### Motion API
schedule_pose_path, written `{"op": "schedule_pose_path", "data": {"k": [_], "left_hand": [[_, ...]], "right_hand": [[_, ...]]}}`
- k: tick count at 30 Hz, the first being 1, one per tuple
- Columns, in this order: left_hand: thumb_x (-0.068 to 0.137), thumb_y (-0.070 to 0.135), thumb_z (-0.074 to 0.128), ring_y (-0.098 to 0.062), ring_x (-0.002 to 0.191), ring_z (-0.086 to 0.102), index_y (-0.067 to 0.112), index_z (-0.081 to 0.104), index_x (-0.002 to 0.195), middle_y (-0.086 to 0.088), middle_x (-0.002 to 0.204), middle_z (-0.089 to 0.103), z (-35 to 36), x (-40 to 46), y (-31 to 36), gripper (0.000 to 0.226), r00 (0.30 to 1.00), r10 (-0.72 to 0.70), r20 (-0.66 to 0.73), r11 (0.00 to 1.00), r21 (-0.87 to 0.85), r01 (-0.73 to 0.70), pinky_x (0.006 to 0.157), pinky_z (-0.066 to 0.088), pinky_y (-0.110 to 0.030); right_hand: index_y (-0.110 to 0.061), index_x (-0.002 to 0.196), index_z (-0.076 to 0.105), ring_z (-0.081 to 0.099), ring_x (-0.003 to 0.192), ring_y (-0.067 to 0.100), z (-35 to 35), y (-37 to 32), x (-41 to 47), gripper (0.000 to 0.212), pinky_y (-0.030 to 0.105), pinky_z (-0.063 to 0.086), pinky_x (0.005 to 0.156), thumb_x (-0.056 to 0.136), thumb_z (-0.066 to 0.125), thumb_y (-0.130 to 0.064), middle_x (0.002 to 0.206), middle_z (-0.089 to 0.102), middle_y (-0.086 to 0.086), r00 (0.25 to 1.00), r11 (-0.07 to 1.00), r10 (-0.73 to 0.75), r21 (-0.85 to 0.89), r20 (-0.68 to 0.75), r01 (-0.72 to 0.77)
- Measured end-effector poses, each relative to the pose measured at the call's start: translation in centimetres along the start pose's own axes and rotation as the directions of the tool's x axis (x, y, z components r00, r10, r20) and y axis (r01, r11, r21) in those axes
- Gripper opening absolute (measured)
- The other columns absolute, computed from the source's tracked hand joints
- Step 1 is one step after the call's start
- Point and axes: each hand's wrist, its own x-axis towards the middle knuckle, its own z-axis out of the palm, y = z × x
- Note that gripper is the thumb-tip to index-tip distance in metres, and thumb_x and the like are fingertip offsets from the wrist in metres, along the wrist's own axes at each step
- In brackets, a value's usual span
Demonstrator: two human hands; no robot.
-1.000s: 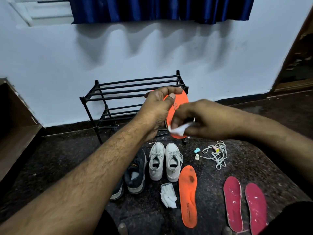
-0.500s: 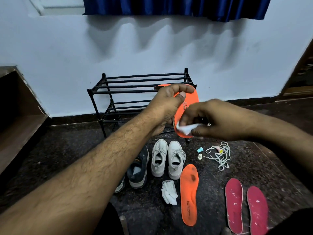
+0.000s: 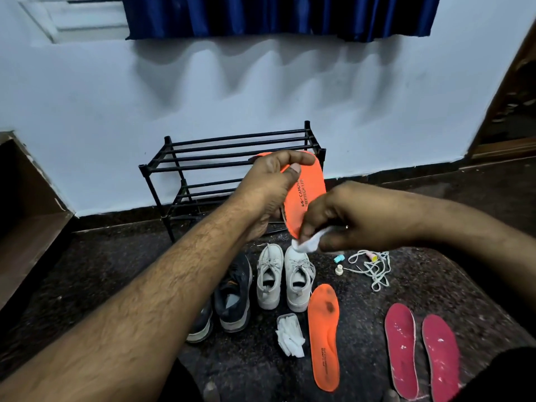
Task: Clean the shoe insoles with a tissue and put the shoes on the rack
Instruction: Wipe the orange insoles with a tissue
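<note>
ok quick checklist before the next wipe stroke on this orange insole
1. Left hand grips the held orange insole at its upper end: ok.
2. Right hand pinches the tissue at the insole's lower end: ok.
3. Held insole fully clean: cannot tell, the hands cover part of it.
4. Second orange insole on the floor shows a dark stain, not wiped: not ok.
5. Spare tissues lie beside it within view: ok.
6. Rack holds no shoes; white shoes on the floor: not ok.
</note>
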Motion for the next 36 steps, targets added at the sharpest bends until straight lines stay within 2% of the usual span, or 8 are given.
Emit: {"op": "schedule_pose_path", "data": {"k": [3, 8, 15, 18, 22, 26, 31, 36], "left_hand": [[0.106, 0.011, 0.045, -0.016, 0.061, 0.054, 0.017, 0.069, 0.111, -0.014, 0.088, 0.067, -0.1, -0.1, 0.3, 0.025, 1.000, 0.027, 0.011, 1.000, -0.014, -0.027, 0.049, 0.042, -0.020], [0.106, 0.012, 0.048, -0.004, 0.055, 0.058, 0.020, 0.069, 0.109, 0.001, 0.079, 0.070, 0.2, -0.2, 0.3, 0.022, 0.997, 0.053, 0.049, 0.998, 0.014, -0.054, 0.044, 0.043, -0.017], [0.107, 0.014, 0.044, -0.014, 0.060, 0.052, 0.017, 0.069, 0.117, -0.008, 0.087, 0.064, 0.3, -0.3, 0.3, 0.027, 0.999, 0.019, 0.049, 1.000, -0.021, -0.018, 0.048, 0.044, -0.020], [0.106, 0.011, 0.046, -0.008, 0.063, 0.057, 0.017, 0.069, 0.114, 0.000, 0.091, 0.070, 0.1, -0.2, 0.4, 0.026, 0.998, 0.057, 0.038, 0.998, 0.010, -0.057, 0.048, 0.045, -0.019], [0.105, 0.016, 0.049, -0.011, 0.061, 0.053, 0.026, 0.072, 0.104, 0.007, 0.079, 0.067, 0.1, -0.1, 0.2, 0.024, 0.999, 0.041, 0.026, 0.997, 0.065, -0.042, 0.051, 0.042, -0.018], [0.107, 0.016, 0.045, -0.012, 0.054, 0.053, 0.018, 0.070, 0.116, -0.002, 0.076, 0.069, 0.5, -0.2, 0.4, 0.026, 0.998, 0.001, 0.057, 0.998, -0.061, 0.002, 0.052, 0.041, -0.022], [0.107, 0.014, 0.045, -0.012, 0.055, 0.047, 0.016, 0.069, 0.115, -0.011, 0.082, 0.059, 0.5, -0.3, 0.4, 0.025, 0.999, 0.016, 0.032, 0.998, -0.054, -0.014, 0.044, 0.037, -0.016], [0.101, 0.011, 0.055, -0.013, 0.058, 0.054, 0.010, 0.068, 0.118, -0.012, 0.085, 0.065, 0.5, -0.4, 0.3, 0.021, 0.995, 0.042, 0.095, 0.999, -0.011, -0.041, 0.052, 0.040, -0.023]], "right_hand": [[-0.026, 0.099, 0.076, 0.066, 0.082, 0.001, -1.1, -0.5, -0.5, 0.011, 0.022, 0.051, 0.074, 0.089, 0.071, -0.026, 0.088, 0.073, -0.014, 0.982, 0.999, -0.017, 0.041, -0.187, 0.025], [-0.026, 0.094, 0.073, 0.062, 0.077, 0.004, -2.1, 1.3, -0.6, 0.010, 0.016, 0.044, 0.065, 0.091, 0.067, -0.033, 0.083, 0.069, -0.010, 0.724, 0.992, 0.129, 0.082, -0.678, -0.101], [-0.030, 0.102, 0.075, 0.068, 0.083, 0.003, -0.5, 0.5, -0.4, 0.013, 0.030, 0.054, 0.077, 0.090, 0.071, -0.026, 0.091, 0.073, -0.015, 0.998, 0.999, -0.010, 0.033, -0.064, 0.012], [-0.025, 0.097, 0.075, 0.068, 0.078, 0.003, -1.7, -0.2, -1.1, 0.010, 0.026, 0.053, 0.071, 0.090, 0.071, -0.030, 0.086, 0.074, -0.013, 0.968, 0.990, -0.024, 0.131, -0.249, 0.058], [-0.026, 0.095, 0.073, 0.065, 0.073, 0.007, -2.9, 1.0, -1.5, 0.005, 0.029, 0.051, 0.066, 0.091, 0.069, -0.026, 0.084, 0.072, -0.006, 0.785, 0.988, 0.111, 0.151, -0.609, -0.022], [-0.025, 0.099, 0.074, 0.064, 0.080, 0.004, -1.2, 1.6, -0.3, 0.010, 0.014, 0.045, 0.070, 0.089, 0.072, -0.022, 0.089, 0.068, -0.012, 0.870, 0.994, 0.074, -0.033, -0.487, -0.103], [-0.026, 0.105, 0.074, 0.067, 0.082, 0.007, -0.5, -1.0, -0.6, 0.015, 0.030, 0.053, 0.075, 0.092, 0.070, -0.021, 0.091, 0.073, -0.011, 0.997, 0.993, -0.076, 0.091, 0.003, 0.076], [-0.018, 0.099, 0.073, 0.066, 0.078, 0.010, -2.8, -0.1, -1.2, 0.011, 0.039, 0.054, 0.069, 0.092, 0.065, -0.015, 0.087, 0.073, 0.001, 0.875, 0.958, 0.030, 0.263, -0.483, 0.113]]}}
